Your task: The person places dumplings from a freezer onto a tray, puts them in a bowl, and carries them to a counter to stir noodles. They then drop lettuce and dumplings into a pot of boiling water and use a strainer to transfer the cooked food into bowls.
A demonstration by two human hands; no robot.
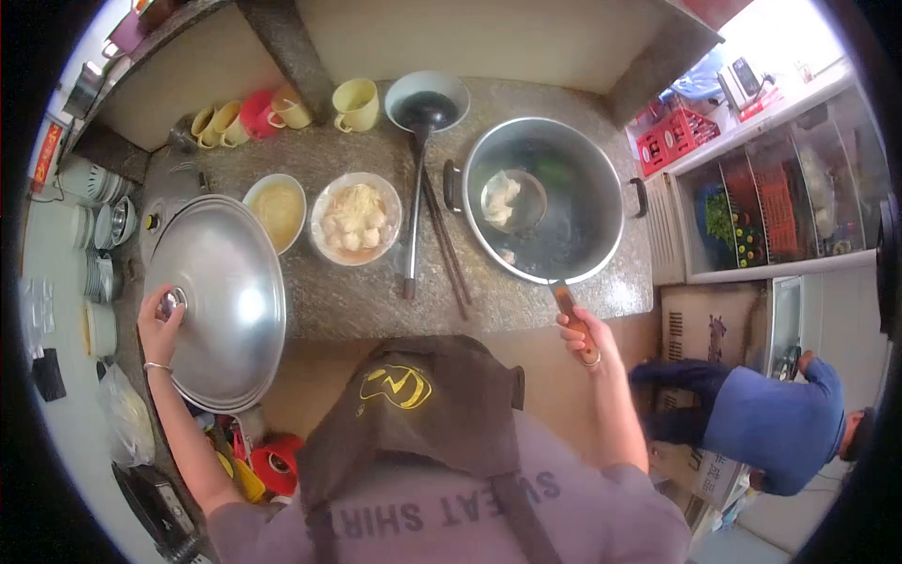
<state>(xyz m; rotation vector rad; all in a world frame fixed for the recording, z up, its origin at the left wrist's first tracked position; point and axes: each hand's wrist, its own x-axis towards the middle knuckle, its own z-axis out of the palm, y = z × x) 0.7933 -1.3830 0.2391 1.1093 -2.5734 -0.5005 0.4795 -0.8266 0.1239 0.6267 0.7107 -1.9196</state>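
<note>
My left hand [164, 320] grips the knob of a big metal pot lid [225, 310], which is tilted at the counter's left end. My right hand [587, 340] is closed around the wooden handle of a skimmer [540, 211]. The skimmer's round head lies inside a large metal pot [601, 249] of dark liquid and carries pale dumplings [501, 197]. Left of the pot, a bowl of noodles and dumplings [355, 218] stands on the counter, with a bowl of pale broth [276, 212] beside it.
A ladle [416, 211] leans in a bowl [442, 85] of dark liquid, alongside long chopsticks [444, 244]. Several mugs [356, 105] line the counter's back. On the right are a glass-fronted fridge [770, 197] and a person in blue [775, 423].
</note>
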